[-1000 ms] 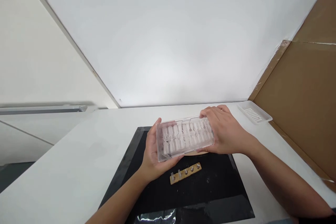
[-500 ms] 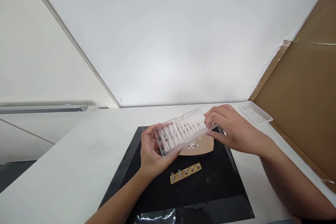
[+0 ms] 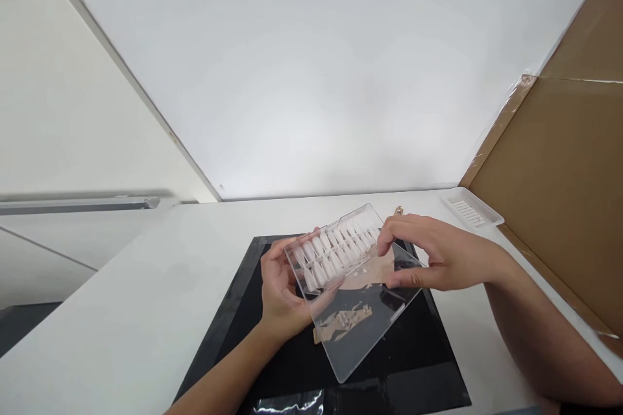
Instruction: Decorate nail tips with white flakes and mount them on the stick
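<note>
A clear plastic box (image 3: 335,251) with rows of several white nail tips is held above a black mat (image 3: 413,343). My left hand (image 3: 280,292) grips the box's left end from below. The box's clear lid (image 3: 363,324) hangs open toward me. My right hand (image 3: 428,253) pinches the lid's right edge, thumb under and fingers on top. Through the lid show a tan strip (image 3: 343,324) with small pegs and part of a tan round disc (image 3: 374,269), both lying on the mat.
A white table (image 3: 146,298) carries the mat. A small white tray (image 3: 470,207) sits at the back right beside a brown cardboard panel (image 3: 559,175). A white wall stands behind. Something small and brown (image 3: 399,210) lies behind the box.
The box was shut and held level by both hands. It tilted, and now its lid has swung open toward me with my right hand on the lid's edge.
</note>
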The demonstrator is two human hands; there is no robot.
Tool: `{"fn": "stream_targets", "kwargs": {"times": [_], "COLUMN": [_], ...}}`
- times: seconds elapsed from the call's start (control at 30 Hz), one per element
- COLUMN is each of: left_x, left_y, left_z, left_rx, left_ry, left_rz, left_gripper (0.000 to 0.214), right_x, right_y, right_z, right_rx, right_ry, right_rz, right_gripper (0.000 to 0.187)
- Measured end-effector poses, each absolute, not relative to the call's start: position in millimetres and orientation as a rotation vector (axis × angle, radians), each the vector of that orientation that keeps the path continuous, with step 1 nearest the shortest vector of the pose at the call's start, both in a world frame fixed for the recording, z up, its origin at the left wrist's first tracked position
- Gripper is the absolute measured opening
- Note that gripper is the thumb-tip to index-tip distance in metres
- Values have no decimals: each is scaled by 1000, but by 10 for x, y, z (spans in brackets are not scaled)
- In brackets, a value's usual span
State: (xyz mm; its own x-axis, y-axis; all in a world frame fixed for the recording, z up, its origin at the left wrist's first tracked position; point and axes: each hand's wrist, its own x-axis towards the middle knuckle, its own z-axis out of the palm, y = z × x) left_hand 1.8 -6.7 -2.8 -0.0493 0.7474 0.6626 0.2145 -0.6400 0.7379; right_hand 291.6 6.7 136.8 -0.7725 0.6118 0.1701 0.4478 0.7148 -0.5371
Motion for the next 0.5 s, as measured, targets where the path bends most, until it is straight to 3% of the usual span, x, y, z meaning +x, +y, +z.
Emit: {"fn": "stream_targets", "kwargs": {"times": [0.17, 0.5], "left_x": [42, 63], "left_y": [-66, -96], "left_z": [-3, 4], "left_rx": [1936, 2026], "left_ry": [928, 816], "left_rz": [1782, 1780], "left_gripper": [85, 88], "right_x": [2819, 2628], "right_y": [206, 166], "right_z": [1197, 1105], "right_rx": [-932, -923], "right_ry": [-2590, -2716], "right_rz": [422, 104], "right_gripper": [21, 49]}}
